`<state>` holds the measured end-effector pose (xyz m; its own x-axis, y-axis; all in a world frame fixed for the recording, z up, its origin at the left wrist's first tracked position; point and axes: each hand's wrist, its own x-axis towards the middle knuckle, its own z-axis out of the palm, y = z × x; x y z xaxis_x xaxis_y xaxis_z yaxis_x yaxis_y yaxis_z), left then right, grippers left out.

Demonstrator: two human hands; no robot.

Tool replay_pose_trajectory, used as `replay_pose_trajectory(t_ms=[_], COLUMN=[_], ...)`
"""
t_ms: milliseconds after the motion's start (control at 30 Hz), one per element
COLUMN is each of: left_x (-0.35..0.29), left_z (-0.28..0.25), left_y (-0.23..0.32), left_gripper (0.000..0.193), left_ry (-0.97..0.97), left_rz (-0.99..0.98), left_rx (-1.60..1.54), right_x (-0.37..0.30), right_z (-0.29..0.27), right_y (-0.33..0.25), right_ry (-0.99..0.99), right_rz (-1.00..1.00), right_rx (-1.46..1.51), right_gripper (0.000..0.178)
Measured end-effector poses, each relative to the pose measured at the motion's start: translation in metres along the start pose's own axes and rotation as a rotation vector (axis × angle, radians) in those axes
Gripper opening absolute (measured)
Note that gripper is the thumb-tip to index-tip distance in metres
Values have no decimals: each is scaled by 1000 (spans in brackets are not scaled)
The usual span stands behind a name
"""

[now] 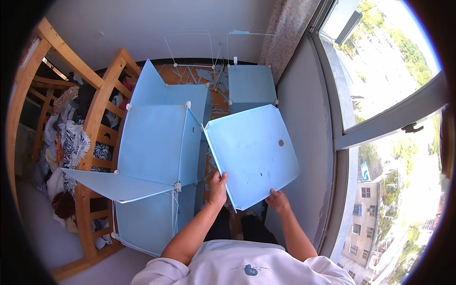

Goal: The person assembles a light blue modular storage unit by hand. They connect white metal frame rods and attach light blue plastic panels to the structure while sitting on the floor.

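A light blue square plastic panel (251, 156) with a raised rim and a small round hole is held up in front of me, slightly tilted. My left hand (219, 189) grips its left edge near the lower corner. On the near edge, my right hand (278, 200) has its fingers closed. To the left stands a cube storage rack of matching blue panels (149, 137), joined at the corners by white round connectors (177, 186). One blue panel (121, 184) sticks out from the rack's near left side.
Another blue cube unit (251, 83) stands at the back, beside a patterned curtain (287, 31). White rods and torn film scraps (204, 74) litter the wooden floor. A wooden bed frame (90, 156) holding clothes (73, 137) is at left; a wall (304, 123) and window (387, 102) lie right.
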<state>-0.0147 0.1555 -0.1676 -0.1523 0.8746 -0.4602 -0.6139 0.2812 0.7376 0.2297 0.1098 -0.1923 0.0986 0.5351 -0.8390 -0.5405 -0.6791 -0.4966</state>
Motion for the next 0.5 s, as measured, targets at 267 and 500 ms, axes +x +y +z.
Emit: replay_pose_trajectory(t_ms=[267, 500], left_x=[-46, -81], left_z=[2, 24], left_y=[56, 86], left_gripper=[16, 16], left_ry=[14, -90], left_rz=[299, 329], left_rx=[693, 809], right_x=[8, -37], right_z=[23, 72], right_y=[6, -25], right_ry=[123, 6], right_rz=[-736, -510], right_rx=[-922, -755], right_gripper=[64, 73])
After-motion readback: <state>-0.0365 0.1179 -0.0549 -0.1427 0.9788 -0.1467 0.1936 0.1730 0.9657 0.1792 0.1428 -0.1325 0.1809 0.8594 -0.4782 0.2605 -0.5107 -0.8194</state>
